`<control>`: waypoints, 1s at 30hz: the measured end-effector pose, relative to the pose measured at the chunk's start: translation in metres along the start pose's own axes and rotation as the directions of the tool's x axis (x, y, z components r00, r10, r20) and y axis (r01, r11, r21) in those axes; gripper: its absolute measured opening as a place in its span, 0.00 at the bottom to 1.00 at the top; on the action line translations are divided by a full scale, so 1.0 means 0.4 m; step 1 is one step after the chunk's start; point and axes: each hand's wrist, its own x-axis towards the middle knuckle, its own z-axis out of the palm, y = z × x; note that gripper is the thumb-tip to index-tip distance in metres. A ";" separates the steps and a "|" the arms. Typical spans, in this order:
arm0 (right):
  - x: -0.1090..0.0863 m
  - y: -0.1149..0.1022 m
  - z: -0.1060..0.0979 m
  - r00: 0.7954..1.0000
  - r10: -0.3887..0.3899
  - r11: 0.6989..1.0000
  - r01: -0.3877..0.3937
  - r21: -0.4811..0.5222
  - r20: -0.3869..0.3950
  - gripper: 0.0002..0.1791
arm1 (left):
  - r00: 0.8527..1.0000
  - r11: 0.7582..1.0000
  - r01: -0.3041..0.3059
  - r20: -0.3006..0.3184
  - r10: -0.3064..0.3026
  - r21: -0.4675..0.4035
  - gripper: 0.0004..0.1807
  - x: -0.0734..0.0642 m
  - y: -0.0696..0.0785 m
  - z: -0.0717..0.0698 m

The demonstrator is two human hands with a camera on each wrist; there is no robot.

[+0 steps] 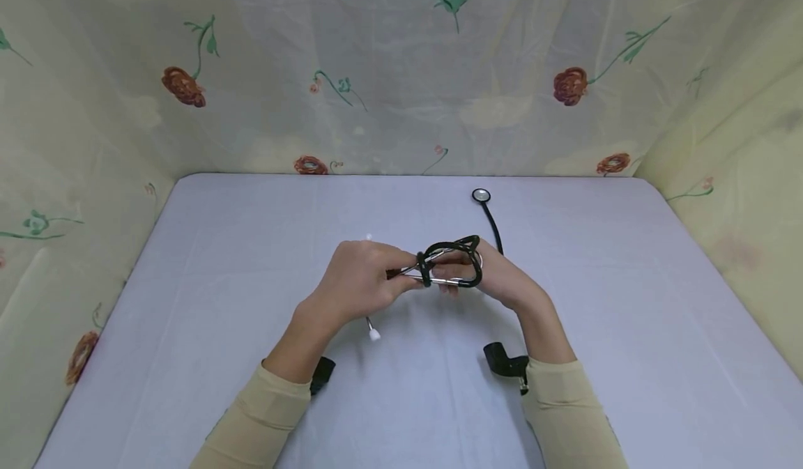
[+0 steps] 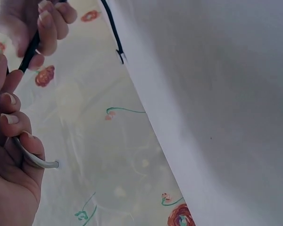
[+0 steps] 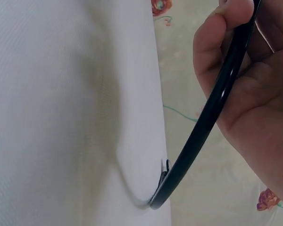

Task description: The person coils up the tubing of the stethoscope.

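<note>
Both hands hold a black stethoscope (image 1: 478,268) above the middle of the table. My left hand (image 1: 360,277) grips its metal ear tubes; a white ear tip (image 1: 374,334) sticks out below that hand. Black tubing is looped round the metal tubes between the hands. My right hand (image 1: 507,277) has its fingers curled at the loop, and in the right wrist view the black tube (image 3: 198,136) runs from the fingers across the palm and down to the table. The round chest piece (image 1: 481,195) lies near the table's far edge, its tube leading back behind the right hand.
A white cloth covers the table (image 1: 219,281). Behind it and at both sides hangs a pale curtain (image 1: 401,106) with printed flowers. Black wrist-worn devices (image 1: 505,361) show beside the sleeves.
</note>
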 end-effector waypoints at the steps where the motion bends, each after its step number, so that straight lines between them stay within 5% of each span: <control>1: 0.000 -0.001 0.000 1.000 -0.012 1.000 0.012 -0.007 0.008 0.11 | 1.000 1.000 0.006 -0.011 -0.006 0.004 0.06 0.000 -0.003 -0.001; 16: 0.003 -0.028 0.023 1.000 -0.010 1.000 0.010 -0.010 0.009 0.18 | 0.990 0.992 0.127 -0.059 -0.126 0.009 0.08 -0.004 -0.024 -0.014; 30: 0.005 -0.047 0.030 0.999 0.015 0.996 -0.012 -0.092 0.038 0.20 | 0.977 0.983 0.174 -0.138 -0.164 0.059 0.06 -0.009 -0.053 -0.034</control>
